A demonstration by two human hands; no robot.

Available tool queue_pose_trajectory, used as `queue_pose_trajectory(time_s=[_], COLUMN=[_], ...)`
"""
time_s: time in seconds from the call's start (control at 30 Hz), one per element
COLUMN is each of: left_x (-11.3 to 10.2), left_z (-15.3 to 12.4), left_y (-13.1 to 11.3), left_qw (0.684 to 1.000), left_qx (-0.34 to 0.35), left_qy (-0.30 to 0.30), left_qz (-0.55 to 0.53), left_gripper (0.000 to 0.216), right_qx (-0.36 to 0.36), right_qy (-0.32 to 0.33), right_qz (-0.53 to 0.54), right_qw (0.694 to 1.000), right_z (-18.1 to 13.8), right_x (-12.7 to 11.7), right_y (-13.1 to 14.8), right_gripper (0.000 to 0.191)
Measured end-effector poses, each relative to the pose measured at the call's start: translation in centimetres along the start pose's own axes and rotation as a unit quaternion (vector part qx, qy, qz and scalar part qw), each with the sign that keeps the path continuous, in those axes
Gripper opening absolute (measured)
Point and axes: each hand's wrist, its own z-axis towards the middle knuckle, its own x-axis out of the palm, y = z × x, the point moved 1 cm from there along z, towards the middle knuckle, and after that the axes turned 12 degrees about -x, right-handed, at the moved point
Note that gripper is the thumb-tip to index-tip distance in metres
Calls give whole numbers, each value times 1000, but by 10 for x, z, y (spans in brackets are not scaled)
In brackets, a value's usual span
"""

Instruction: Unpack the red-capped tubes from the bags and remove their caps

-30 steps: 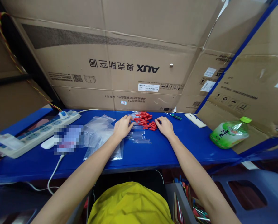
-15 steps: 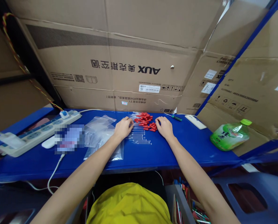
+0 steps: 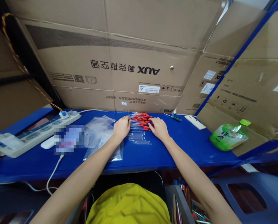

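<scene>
Clear tubes (image 3: 139,137) lie crosswise, nearly parallel, thin ends pointing left.

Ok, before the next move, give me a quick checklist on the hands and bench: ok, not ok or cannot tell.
1. Left hand at the left side of the red pieces: ok.
2. Right hand at their right edge: ok.
3. Firm grip on a piece, either hand: cannot tell.
4. Clear tubes on the near side lying roughly parallel: ok.
5. Plastic bags uncovered: not ok, the left forearm crosses over them in view.
6. Screwdriver apart from both hands: ok.
</scene>
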Motion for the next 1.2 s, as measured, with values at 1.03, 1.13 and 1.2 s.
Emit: queue_pose_trajectory(time_s=[1.03, 1.13, 1.2], left_x=[0, 0, 0], left_z=[1, 1, -1], left_y=[-7, -6, -8], left_qw=[983, 980, 973], left_qx=[133, 177, 221], left_qy=[-66, -61, -60], left_qz=[-104, -64, -35], left_gripper=[43, 40, 36], right_qx=[-97, -96, -97], right_qy=[-56, -71, -80], right_qz=[40, 14, -2], right_qw=[993, 993, 992], right_z=[6, 7, 7], right_x=[-11, -12, -12], right_y=[15, 15, 16], right_gripper=[33, 30, 29])
